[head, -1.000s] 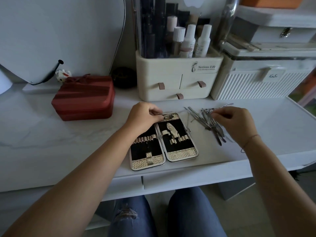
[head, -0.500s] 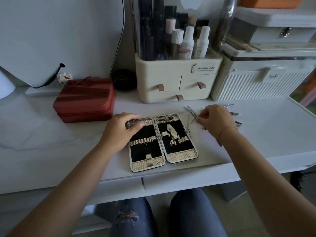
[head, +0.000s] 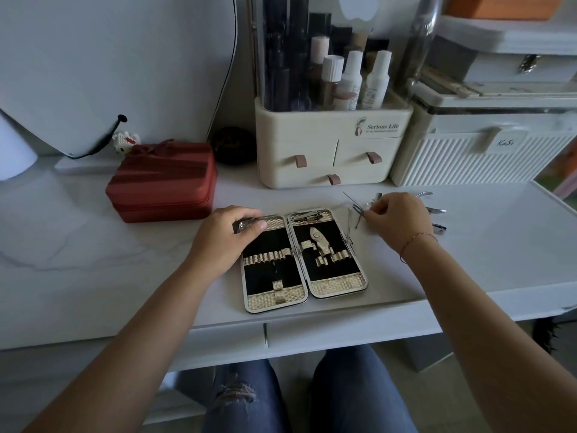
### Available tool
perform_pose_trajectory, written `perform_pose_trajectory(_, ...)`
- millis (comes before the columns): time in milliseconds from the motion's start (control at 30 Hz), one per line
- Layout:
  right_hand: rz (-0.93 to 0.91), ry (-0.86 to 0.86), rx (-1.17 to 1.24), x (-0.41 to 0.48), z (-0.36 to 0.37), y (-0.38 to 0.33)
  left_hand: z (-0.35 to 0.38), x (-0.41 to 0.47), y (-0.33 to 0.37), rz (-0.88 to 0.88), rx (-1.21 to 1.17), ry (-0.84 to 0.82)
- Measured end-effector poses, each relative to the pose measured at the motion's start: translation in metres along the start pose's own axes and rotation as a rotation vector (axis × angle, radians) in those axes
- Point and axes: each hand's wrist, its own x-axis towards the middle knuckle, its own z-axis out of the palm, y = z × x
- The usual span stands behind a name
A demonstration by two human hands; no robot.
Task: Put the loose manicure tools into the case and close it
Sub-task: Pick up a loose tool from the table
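The manicure case [head: 338,287] lies open on the tabletop [head: 125,276] by the near edge. Its right half holds a nail clipper [head: 307,216] at the far end and a nipper [head: 320,242] mid-panel. The left hand [head: 223,242] grips the case's far left corner, fingers [head: 249,226] curled over it. Just right of the case, the right hand [head: 398,220] pinches some of the loose manicure tools [head: 435,210].

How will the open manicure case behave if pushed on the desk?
Probably stiff: the manicure case shows metal-rimmed halves lying flat open. It likely slides rather than tips on the smooth white desk, perhaps why the left hand grips its far corner. Lifted by one half, the hinge may let it fold.
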Motion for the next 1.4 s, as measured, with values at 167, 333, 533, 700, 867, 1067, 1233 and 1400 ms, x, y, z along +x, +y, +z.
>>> perform_pose_trajectory(167,-0.031,-0.026,0.151,-0.007,-0.008,-0.006,0.000,-0.001,0.002,-0.015,-0.033,0.023)
perform_pose_trajectory(333,-0.129,-0.050,0.304,-0.022,-0.013,-0.021,0.001,0.002,0.013,0.022,-0.049,0.085)
perform_pose_trajectory(533,-0.130,-0.017,0.251,-0.028,-0.005,-0.027,0.016,0.017,0.043,-0.037,-0.205,0.061)
perform_pose_trajectory(700,0.022,0.020,0.085,-0.019,-0.003,-0.009,0.028,0.020,0.043,-0.065,-0.197,-0.006)
perform_pose_trajectory(867,0.050,0.002,0.109,-0.017,-0.003,-0.001,0.033,0.018,0.043,-0.083,-0.182,-0.027)
perform_pose_trajectory(1067,-0.020,-0.094,0.526,-0.028,-0.012,-0.020,0.036,0.019,0.065,-0.034,-0.228,-0.069)
perform_pose_trajectory(1233,-0.020,-0.322,0.809,-0.042,-0.010,-0.038,0.042,0.017,0.086,-0.172,-0.584,-0.114)
perform_pose_trajectory(1400,-0.058,-0.318,0.817,-0.031,-0.019,-0.033,0.040,0.016,0.088,-0.225,-0.652,-0.195)
